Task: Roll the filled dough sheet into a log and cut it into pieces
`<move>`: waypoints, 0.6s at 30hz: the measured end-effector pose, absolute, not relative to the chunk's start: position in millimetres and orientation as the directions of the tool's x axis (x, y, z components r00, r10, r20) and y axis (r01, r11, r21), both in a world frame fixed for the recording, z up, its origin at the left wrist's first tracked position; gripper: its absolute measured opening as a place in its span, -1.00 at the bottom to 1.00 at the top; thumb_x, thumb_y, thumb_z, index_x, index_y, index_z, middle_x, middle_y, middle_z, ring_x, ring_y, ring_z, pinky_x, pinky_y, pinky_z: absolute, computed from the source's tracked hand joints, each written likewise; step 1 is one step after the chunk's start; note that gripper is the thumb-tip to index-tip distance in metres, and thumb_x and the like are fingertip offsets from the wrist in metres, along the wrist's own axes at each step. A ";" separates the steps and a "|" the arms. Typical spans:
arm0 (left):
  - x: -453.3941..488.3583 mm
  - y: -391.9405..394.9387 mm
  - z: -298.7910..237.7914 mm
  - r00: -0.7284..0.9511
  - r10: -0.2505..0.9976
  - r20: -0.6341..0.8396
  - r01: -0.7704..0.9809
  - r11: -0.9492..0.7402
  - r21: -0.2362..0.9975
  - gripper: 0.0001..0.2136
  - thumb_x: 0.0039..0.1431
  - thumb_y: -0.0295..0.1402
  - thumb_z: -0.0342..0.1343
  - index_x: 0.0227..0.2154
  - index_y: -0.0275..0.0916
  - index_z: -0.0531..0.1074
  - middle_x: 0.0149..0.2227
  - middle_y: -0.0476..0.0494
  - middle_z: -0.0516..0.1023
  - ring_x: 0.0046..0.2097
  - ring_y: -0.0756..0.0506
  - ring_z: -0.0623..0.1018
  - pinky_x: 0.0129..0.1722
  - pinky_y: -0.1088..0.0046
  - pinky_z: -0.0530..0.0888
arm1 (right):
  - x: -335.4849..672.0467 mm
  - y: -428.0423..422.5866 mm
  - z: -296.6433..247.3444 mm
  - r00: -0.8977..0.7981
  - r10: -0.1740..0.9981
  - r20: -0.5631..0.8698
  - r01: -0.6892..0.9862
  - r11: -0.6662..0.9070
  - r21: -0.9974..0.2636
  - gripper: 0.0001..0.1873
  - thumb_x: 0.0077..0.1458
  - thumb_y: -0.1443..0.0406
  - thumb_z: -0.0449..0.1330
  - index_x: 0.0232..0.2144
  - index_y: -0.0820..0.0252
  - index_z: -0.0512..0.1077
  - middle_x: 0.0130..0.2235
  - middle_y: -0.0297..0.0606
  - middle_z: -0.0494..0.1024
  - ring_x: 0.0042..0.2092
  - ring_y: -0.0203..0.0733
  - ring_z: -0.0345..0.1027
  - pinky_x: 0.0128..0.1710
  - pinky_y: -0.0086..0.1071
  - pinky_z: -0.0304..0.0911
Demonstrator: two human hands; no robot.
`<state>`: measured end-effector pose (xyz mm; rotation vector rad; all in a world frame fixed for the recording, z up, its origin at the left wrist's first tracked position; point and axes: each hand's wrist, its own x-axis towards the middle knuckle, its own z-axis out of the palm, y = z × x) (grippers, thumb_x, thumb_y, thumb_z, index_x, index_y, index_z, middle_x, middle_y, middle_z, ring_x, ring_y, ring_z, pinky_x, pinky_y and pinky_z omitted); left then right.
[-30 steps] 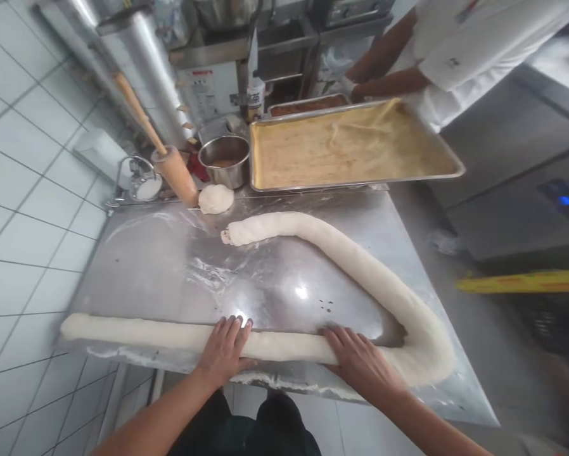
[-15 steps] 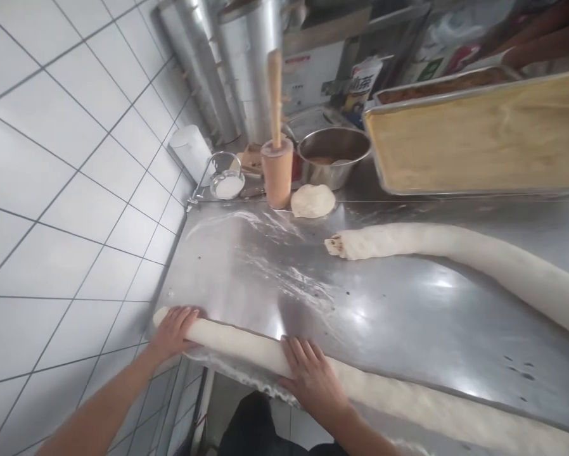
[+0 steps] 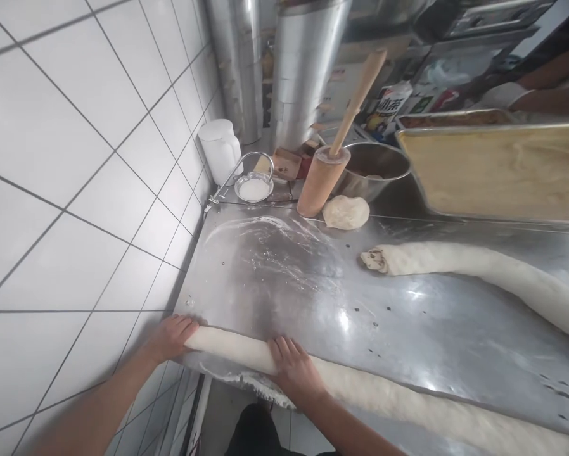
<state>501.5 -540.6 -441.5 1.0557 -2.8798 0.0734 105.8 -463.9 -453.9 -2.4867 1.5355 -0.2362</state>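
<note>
Dough rope [image 3: 227,347] lies along the near edge of the steel table [image 3: 265,278], the open left hand [image 3: 170,337] at its end, the open right hand [image 3: 291,370] flat on top, neither gripping. Rolling is in hand; the next pass calls for even palm pressure.

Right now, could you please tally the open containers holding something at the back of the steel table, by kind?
Trays: 2, the large steel tray and the brown-filled tray
Bowls: 1, the steel bowl
Small dishes: 1, the white-powder dish
Total: 4
</note>
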 end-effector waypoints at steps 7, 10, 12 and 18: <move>523.1 -543.5 -433.5 -0.766 -0.641 0.033 -0.642 0.766 -0.023 -0.72 0.37 -0.27 0.06 0.04 -0.23 0.48 -0.13 -0.22 0.63 -0.10 -0.19 0.59 -0.07 0.26 0.51 | 92.2 -454.5 -455.4 0.424 -0.905 0.026 -0.871 -0.416 -0.263 -0.28 0.12 -0.11 0.35 0.15 0.22 0.43 0.03 -0.01 0.59 0.02 0.15 0.43 0.06 -0.04 0.32; 526.5 -545.1 -427.8 -0.743 -0.669 0.007 -0.669 0.743 -0.017 -0.67 0.28 -0.39 0.08 0.09 -0.17 0.46 -0.06 -0.21 0.62 -0.04 -0.21 0.59 -0.03 0.22 0.52 | 95.4 -451.2 -452.9 0.404 -0.915 -0.009 -0.884 -0.388 -0.261 -0.26 0.16 -0.16 0.27 0.17 0.22 0.42 0.04 0.00 0.58 0.06 0.18 0.42 0.08 -0.01 0.30; 528.2 -547.3 -423.8 -0.701 -0.713 -0.026 -0.713 0.701 -0.009 -0.59 0.24 -0.33 0.13 0.15 -0.14 0.42 0.05 -0.24 0.59 0.05 -0.26 0.58 0.04 0.15 0.51 | 92.0 -446.0 -452.2 0.379 -0.925 -0.024 -0.894 -0.359 -0.269 -0.18 0.14 -0.23 0.23 0.20 0.23 0.40 0.07 0.00 0.58 0.09 0.19 0.40 0.11 0.01 0.28; 522.8 -532.2 -407.6 -0.667 -0.735 -0.120 -0.736 0.675 -0.041 -0.53 0.30 -0.27 0.09 0.26 -0.12 0.37 0.15 -0.27 0.57 0.13 -0.30 0.57 0.17 0.08 0.47 | -27.9 -401.3 -447.5 0.288 -0.958 -0.001 -0.933 -0.280 -0.225 -0.10 0.09 -0.24 0.28 0.26 0.20 0.36 0.19 -0.01 0.53 0.18 0.19 0.35 0.22 0.01 0.19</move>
